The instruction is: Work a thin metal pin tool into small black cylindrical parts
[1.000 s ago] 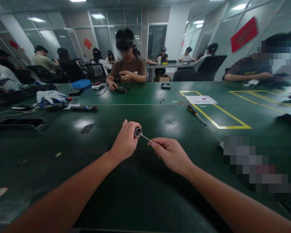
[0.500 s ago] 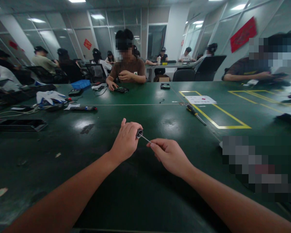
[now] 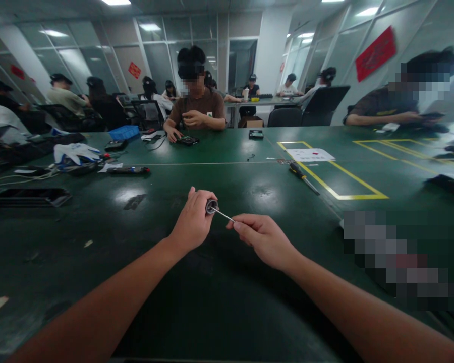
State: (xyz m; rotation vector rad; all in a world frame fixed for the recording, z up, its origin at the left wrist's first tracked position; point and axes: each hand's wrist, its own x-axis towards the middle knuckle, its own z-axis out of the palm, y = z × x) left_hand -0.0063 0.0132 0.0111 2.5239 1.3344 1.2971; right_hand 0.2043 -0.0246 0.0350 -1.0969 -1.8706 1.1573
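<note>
My left hand is closed around a small dark cylinder with a round, hollow-looking end that faces right towards me. Most of the cylinder is hidden by my fingers. Between thumb and fingers, my right hand pinches a thin metal rod. The rod's far tip reaches into the cylinder's open end; how deep it goes I cannot tell. Both hands are held above the green table.
A yellow-and-black screwdriver lies at the right beside yellow tape and a paper sheet. To the left are white gloves, a blue tray and a dark pen-like tool. Across the table a person handles a dark device.
My left hand and the cylinder have shifted slightly left, and the cylinder's open end shows more towards me. The right hand with the rod has moved slightly left too.
</note>
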